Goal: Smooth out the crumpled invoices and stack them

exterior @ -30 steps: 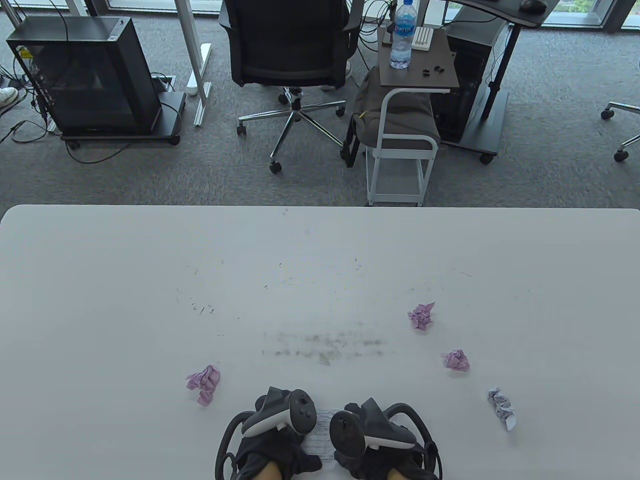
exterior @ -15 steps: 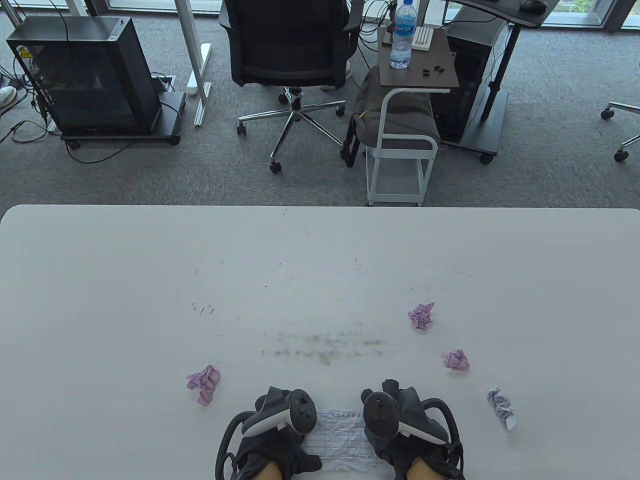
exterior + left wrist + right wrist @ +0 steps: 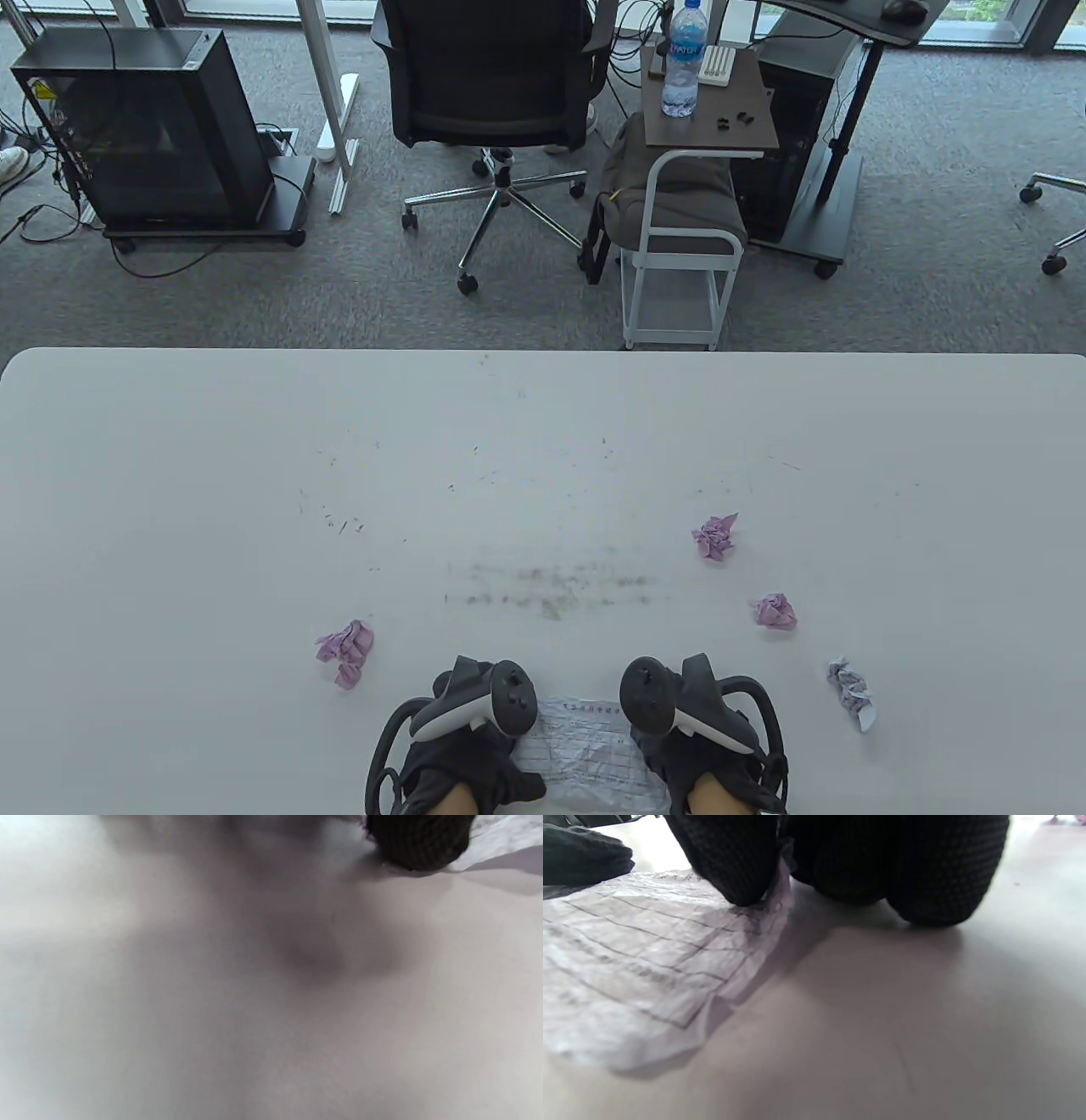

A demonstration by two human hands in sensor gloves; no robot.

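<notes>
A white invoice (image 3: pixel 594 747), creased but mostly spread out, is seen lying on the counter (image 3: pixel 543 441) at its near edge, and it serves as the landmark for the rest. Its left end is covered by the left hand (image 3: pixel 462 743), and its right end by the right hand (image 3: pixel 704 747); each hand is topped by a dark tracker. In the right wrist view, the sheet (image 3: pixel 640 963) is pressed down at its right edge by one gloved finger, while the other fingers (image 3: pixel 937 878) are rested on the bare counter (image 3: pixel 882 1035) just beside it; they are held down against the surface, not curled around anything. In the left wrist view only one dark fingertip (image 3: pixel 418 840) is shown, set at the paper's edge (image 3: pixel 500 836) near the top right corner, so how the left fingers are spread cannot be told. To the left of the invoice, near it, a crumpled purple ball (image 3: pixel 345 649) is left on the counter. To the right and farther back, two more purple balls (image 3: pixel 714 536) (image 3: pixel 774 610) are seen, well apart from it. To the right, level with the hands, a crumpled white-grey ball (image 3: pixel 851 692) is lying.
</notes>
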